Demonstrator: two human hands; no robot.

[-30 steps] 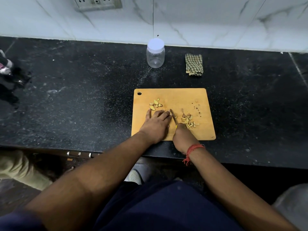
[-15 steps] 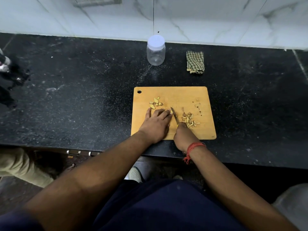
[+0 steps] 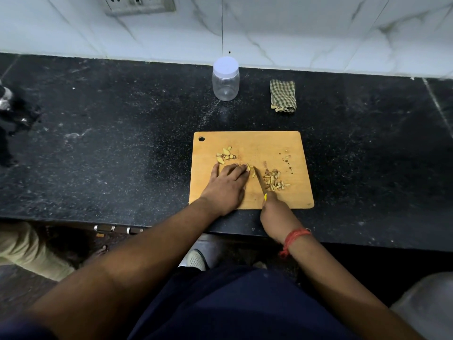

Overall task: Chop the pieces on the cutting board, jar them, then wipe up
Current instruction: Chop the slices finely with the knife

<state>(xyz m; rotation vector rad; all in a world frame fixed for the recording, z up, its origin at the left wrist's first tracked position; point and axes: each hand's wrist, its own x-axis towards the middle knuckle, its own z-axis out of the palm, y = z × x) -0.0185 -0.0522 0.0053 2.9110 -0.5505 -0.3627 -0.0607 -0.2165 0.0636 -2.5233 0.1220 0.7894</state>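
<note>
Fingers of the left hand point(image 3: 226, 186) lay fairly straight and pressed down on the wooden cutting board point(image 3: 277, 143), their tips pinning a small pale piece point(image 3: 249, 168) against the wood. Just right of those fingertips ran the knife point(image 3: 258, 179), its blade angled from the pinned piece back toward the right hand point(image 3: 275, 212), which was curled round the yellow handle at the board's near edge. A red thread band point(image 3: 294, 238) circled the right wrist.

Just beyond the right hand, to the right of the blade, sat the heap of chopped slivers point(image 3: 274, 180), touching the board and clear of the knife. Further out from that hand, toward the board's right side, a few dark crumbs point(image 3: 288, 160) were scattered. Just beyond the left hand's outer fingers lay the small cluster of whole pieces point(image 3: 225, 154), near but apart from the fingertips.

Well beyond both hands, near the marble wall, the clear plastic jar point(image 3: 225, 82) stood upright on the black stone counter point(image 3: 98, 143) with its white lid on. To its right, and beyond the right hand, the folded green checked cloth point(image 3: 283, 95) lay flat on the counter, apart from the jar and the board.
</note>
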